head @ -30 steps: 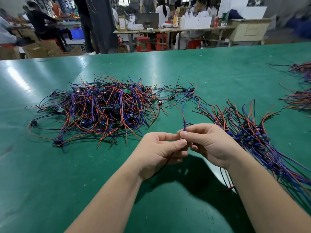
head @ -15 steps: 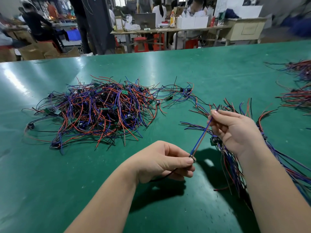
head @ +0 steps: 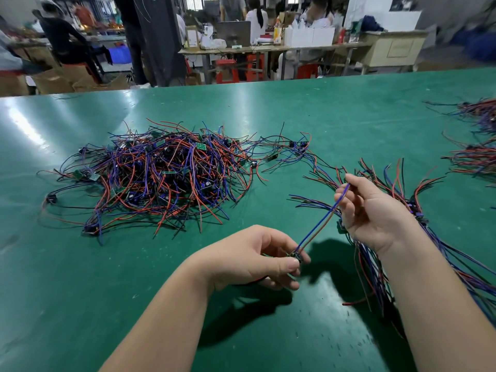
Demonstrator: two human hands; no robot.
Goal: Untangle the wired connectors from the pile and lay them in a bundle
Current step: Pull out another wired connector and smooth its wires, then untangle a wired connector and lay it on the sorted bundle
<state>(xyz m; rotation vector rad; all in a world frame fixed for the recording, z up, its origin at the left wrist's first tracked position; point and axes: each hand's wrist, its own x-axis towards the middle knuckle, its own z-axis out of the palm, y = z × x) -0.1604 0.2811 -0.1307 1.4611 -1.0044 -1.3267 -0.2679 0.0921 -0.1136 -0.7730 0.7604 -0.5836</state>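
Note:
A tangled pile of red, blue and black wired connectors (head: 166, 181) lies on the green table (head: 308, 116) at centre left. To the right runs a laid-out bundle of the same connectors (head: 402, 200), partly hidden under my right arm. Between my hands stretches one wired connector (head: 319, 224), its blue and red wires taut. My left hand (head: 257, 257) pinches its small connector body at the lower end. My right hand (head: 373, 213) grips the wire tips at the upper end, just above the bundle.
More wire bundles (head: 477, 146) lie at the table's right edge. Beyond the far table edge stand workbenches, red stools (head: 226, 71) and several people.
A second ago both hands were together at the wire. My right hand has since slid along it up and to the right, pulling the wires straight; since half a second ago little has moved.

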